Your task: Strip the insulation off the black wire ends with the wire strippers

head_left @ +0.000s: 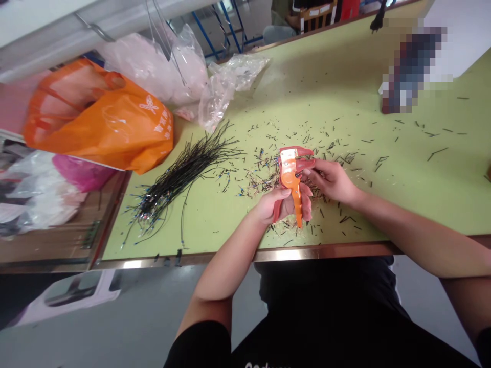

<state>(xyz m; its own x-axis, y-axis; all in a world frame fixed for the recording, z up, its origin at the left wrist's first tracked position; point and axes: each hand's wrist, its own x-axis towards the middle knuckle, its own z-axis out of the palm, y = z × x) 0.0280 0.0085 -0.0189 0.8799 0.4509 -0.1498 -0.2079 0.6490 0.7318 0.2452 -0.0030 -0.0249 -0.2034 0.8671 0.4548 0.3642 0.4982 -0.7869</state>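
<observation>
An orange and red wire stripper [290, 174] stands upright over the green table [307, 92]. My left hand [278, 204] is wrapped around its handles. My right hand [332, 179] touches the red jaw at the tool's head from the right; whether a wire is pinched in its fingers I cannot tell. A bundle of thin black wires [180, 176] lies to the left of the tool. Short black and coloured wire offcuts [264, 176] are scattered around and beneath both hands.
An orange plastic bag [107, 120] and clear plastic bags [226, 82] sit at the table's left and far left. A blurred dark object [410, 69] stands at the far right. The table's metal front edge [268, 254] runs just below my hands.
</observation>
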